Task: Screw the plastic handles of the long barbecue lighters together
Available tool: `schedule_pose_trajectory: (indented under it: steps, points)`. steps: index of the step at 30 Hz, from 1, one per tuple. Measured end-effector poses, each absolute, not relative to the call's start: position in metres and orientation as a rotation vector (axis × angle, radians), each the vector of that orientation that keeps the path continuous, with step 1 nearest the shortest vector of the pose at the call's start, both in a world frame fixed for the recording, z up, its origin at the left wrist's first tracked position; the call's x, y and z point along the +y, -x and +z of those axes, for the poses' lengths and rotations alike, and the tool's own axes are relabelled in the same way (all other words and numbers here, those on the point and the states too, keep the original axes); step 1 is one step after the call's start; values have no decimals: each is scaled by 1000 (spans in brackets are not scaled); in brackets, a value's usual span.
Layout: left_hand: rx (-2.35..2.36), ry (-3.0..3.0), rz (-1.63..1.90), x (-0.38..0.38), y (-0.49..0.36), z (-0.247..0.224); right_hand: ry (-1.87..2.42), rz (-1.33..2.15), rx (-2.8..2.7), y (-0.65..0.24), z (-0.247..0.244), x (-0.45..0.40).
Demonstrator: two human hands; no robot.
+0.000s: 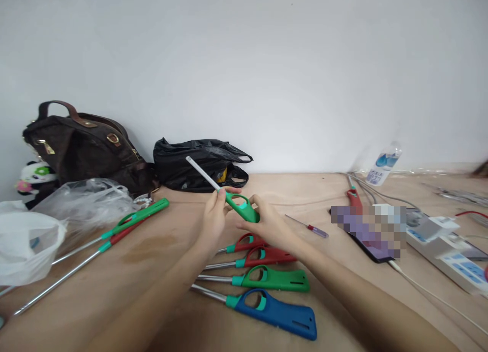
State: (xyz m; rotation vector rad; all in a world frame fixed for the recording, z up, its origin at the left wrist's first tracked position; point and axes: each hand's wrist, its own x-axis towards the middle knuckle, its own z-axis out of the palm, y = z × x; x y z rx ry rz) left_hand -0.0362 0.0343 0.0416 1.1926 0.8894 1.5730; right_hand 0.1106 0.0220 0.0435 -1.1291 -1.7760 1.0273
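Blue lighter [275,312] lies nearest on the tabletop [160,270]; left hand [214,221] and right hand [267,222] both grasp a green lighter [240,206].

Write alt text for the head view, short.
Two bare hands, left hand and right hand, hold a green long-nosed lighter above a wooden table. Four more lighters, red, green and blue, lie in a row below. A brown bag and black plastic bag sit against the wall.

We've only got one view, head-mounted, looking forward and slightly down across the table [343,189] toward a plain wall [267,62]. Pretty close in, forearms fill the bottom.
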Motion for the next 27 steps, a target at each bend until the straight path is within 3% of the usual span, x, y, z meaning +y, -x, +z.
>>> schedule_pose_trajectory:
  steps: [3, 5, 17, 27]
  points:
    - [782, -1067, 1533, 23, 30, 50, 801, 1661, -1608, -106, 50, 14]
    - [763, -1045, 1469, 13, 25, 57, 598, 1883, -1444, -105, 53, 10]
    - [953, -770, 1382, -8, 11, 72, 446, 1945, -1189, -85, 53, -11]
    - [763, -823, 1396, -8, 12, 78, 394, 2126, -1189, -94, 51, -3]
